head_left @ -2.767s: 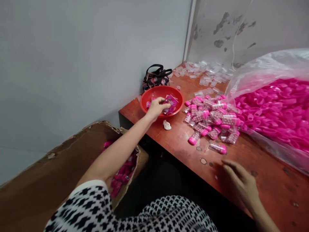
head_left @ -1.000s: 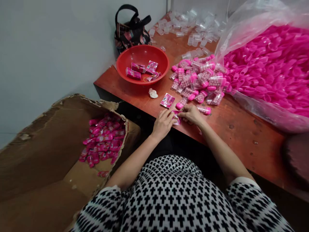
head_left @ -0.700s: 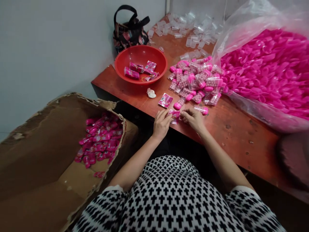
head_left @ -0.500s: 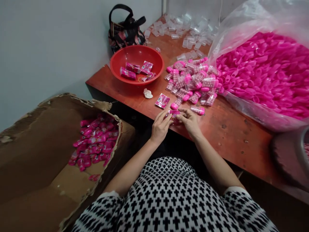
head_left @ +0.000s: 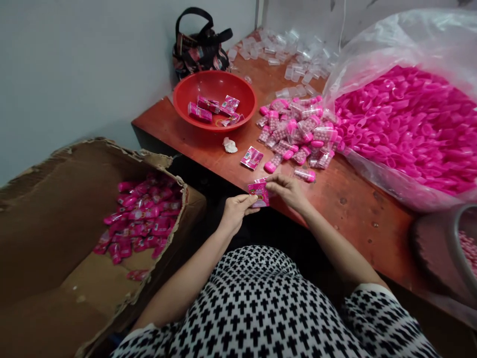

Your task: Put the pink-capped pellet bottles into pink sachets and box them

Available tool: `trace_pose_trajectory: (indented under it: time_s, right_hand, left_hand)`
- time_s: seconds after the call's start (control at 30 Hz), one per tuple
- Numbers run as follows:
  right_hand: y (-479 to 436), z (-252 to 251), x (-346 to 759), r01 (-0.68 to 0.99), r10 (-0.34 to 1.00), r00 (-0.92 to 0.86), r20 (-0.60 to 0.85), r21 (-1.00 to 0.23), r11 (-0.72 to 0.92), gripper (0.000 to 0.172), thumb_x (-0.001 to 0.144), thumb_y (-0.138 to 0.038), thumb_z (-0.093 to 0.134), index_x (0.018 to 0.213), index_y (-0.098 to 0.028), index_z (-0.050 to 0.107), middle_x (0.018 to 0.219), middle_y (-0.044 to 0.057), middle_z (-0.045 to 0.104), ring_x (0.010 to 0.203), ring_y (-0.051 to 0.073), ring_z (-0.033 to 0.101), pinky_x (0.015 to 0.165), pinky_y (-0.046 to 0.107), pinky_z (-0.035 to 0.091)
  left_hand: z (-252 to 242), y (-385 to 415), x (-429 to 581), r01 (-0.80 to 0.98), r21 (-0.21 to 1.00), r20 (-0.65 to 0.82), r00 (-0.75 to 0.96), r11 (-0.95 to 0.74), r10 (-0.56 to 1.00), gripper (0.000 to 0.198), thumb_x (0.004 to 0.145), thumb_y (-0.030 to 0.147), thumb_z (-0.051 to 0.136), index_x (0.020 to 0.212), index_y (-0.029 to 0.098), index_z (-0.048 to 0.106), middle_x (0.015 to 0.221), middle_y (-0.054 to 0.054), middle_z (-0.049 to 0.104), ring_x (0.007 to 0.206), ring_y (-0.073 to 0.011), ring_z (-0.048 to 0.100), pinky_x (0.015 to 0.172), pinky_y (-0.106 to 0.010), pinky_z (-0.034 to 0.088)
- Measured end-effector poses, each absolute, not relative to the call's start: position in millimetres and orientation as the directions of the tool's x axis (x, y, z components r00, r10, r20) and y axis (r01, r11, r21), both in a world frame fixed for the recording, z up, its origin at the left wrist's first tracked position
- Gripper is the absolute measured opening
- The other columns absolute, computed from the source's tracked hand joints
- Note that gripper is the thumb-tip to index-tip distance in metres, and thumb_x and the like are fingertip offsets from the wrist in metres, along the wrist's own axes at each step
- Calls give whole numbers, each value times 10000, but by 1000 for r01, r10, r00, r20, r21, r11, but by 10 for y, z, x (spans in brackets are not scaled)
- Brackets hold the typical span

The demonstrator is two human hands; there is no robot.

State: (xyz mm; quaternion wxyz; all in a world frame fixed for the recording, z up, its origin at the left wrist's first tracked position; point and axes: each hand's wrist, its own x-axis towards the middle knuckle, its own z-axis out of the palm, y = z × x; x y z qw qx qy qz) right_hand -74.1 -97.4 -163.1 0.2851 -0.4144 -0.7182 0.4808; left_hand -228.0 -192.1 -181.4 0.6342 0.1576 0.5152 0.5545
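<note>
My left hand [head_left: 235, 211] and my right hand [head_left: 285, 190] both pinch one small pink packet [head_left: 258, 193], held upright at the near edge of the red-brown table [head_left: 357, 209]. The left fingers grip its lower left side, the right fingers its top right corner. Another pink packet [head_left: 251, 158] lies flat on the table just beyond. A single pink-capped vial [head_left: 304, 174] lies right of my right hand. Behind it sits a heap of pink-capped vials [head_left: 298, 130] filled with small beads.
A red bowl [head_left: 194, 89] with several pink packets stands at the table's far left, a dark handbag [head_left: 201, 44] behind it. Empty clear vials [head_left: 290, 54] lie at the back. A clear bag of pink caps [head_left: 406, 124] fills the right. An open cardboard box [head_left: 55, 238] with wrapped pink items stands at left.
Earlier my left hand reached into the red bowl. Both hands then worked a packet at the table edge, and now they have lifted it slightly toward me and turned it upright.
</note>
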Motion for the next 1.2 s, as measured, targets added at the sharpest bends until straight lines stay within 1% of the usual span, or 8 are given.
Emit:
trace_pose_trajectory:
  time_s: [0.1, 0.2, 0.37, 0.47, 0.57, 0.63, 0.7, 1.2]
  right_hand:
    - [-582, -1589, -636, 569, 747, -627, 223, -524, 634, 283, 903, -253, 436, 1096, -156, 620, 1169, 118, 635, 1081, 242, 549, 913, 397, 406]
    - [-255, -1524, -638, 570, 580, -809, 100, -109, 814, 373, 906, -175, 398, 1253, -144, 531, 1336, 125, 531, 1243, 274, 414, 981, 429, 314]
    - [-123, -1428, -745, 484, 492, -869, -51, 118, 867, 288, 899, -183, 395, 1110, -145, 587, 1114, 127, 648, 1143, 267, 468, 925, 395, 300]
    - [-260, -1414, -721, 627, 625, -779, 54, 39, 778, 216, 846, -308, 512, 951, -137, 591, 949, 145, 662, 970, 279, 546, 833, 393, 347]
    - [-620, -1412, -687, 763, 851, -487, 196, -379, 524, 296, 797, -429, 580, 926, -167, 527, 772, 73, 647, 692, 217, 581, 643, 333, 405]
    - [-972, -1404, -700, 572, 927, -365, 90, -764, 299, 297, 827, -464, 541, 946, -200, 473, 662, -3, 615, 515, 151, 548, 501, 269, 402]
    - [-1341, -1398, -750, 345, 928, -361, -87, -937, 47, 316, 805, -472, 574, 937, -213, 450, 617, -38, 600, 428, 123, 532, 407, 236, 398]
    - [-1770, -1563, -928, 83, 945, -257, -203, -979, -188, 309, 738, -409, 673, 855, -178, 504, 611, -34, 659, 389, 82, 563, 345, 175, 437]
  left_hand:
    - [-1829, -1926, -2314, -568, 756, -504, -189, 325, 843, 261, 536, 313, 823, 656, 107, 718, 658, -48, 676, 594, -111, 622, 576, -226, 550]
    - [-1841, -1921, -2346, -606, 728, -523, -190, 320, 831, 274, 520, 304, 832, 649, 95, 711, 659, -55, 678, 589, -111, 623, 569, -222, 548]
    - [-1841, -1905, -2395, -699, 657, -558, -198, 283, 806, 286, 517, 280, 839, 648, 78, 683, 655, -62, 679, 579, -110, 627, 558, -211, 538]
    - [-1817, -1875, -2416, -771, 593, -580, -210, 231, 787, 254, 550, 243, 827, 619, 79, 645, 629, -51, 666, 562, -109, 627, 541, -205, 528]
    - [-1782, -1826, -2415, -845, 504, -614, -204, 179, 763, 203, 625, 200, 785, 637, 83, 619, 640, -51, 666, 568, -115, 635, 558, -219, 532]
    - [-1766, -1792, -2396, -883, 446, -633, -195, 148, 749, 179, 660, 178, 761, 660, 86, 607, 648, -53, 667, 577, -126, 643, 582, -239, 540]
    - [-1759, -1764, -2361, -907, 405, -635, -190, 114, 749, 171, 678, 174, 749, 681, 90, 599, 653, -51, 666, 581, -135, 648, 606, -258, 545]
    - [-1635, -1748, -2069, -871, 482, -505, -190, 92, 842, 374, 523, 311, 841, 641, 125, 539, 557, 7, 598, 487, -89, 562, 501, -203, 465]
